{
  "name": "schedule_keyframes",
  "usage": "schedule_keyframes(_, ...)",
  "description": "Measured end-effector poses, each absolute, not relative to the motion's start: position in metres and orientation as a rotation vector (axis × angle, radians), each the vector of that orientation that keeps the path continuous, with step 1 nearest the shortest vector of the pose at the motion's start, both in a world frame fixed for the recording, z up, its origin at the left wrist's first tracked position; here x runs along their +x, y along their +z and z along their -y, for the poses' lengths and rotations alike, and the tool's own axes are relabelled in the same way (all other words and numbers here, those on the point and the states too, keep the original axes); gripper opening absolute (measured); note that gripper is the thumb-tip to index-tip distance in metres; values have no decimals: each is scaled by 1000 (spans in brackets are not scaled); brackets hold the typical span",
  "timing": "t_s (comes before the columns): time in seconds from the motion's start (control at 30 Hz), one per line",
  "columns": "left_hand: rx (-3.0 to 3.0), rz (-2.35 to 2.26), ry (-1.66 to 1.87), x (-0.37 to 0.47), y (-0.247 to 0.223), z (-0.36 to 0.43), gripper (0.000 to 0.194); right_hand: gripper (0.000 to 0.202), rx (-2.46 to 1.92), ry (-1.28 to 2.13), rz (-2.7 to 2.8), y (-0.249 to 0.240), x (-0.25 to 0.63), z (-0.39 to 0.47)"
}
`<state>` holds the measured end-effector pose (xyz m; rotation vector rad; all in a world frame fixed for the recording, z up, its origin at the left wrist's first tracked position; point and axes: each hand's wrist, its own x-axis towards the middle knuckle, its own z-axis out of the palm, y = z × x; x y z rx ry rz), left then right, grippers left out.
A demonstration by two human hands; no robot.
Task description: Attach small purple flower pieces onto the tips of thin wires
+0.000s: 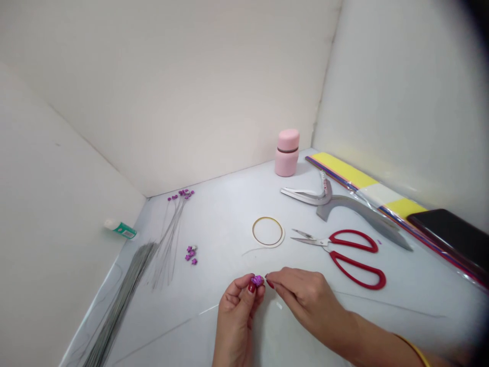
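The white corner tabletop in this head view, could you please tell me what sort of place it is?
Probably a small handicraft workspace. Red-handled scissors, a bundle of thin grey wires and a roll of narrow white tape lie on the white tabletop, and the left hand pinches a tiny purple flower bead.

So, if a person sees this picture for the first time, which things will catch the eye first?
Probably the two hands at the bottom centre: the left hand pinches a tiny purple flower, and the right hand reaches its fingertips to it. Next, the red-handled scissors lying to the right on the white table. Also the pink bottle standing far back near the corner.
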<state>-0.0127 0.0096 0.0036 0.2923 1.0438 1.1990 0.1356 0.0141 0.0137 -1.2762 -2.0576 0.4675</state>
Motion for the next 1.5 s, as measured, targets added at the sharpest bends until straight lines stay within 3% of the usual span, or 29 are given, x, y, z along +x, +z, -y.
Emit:
schedule_keyframes(0.2,326,-1039,1210,-13,4,-10,17,23,-1280,596,2038,15,135,-13)
schedule_keyframes(0.87,425,-1155,1239,-11,5,-9,23,27,-1272,457,2166,13,134,-13)
schedule_keyframes(1.5,657,-1366,1448,0,13,3,15,23,-1086,329,2152,14,133,-9)
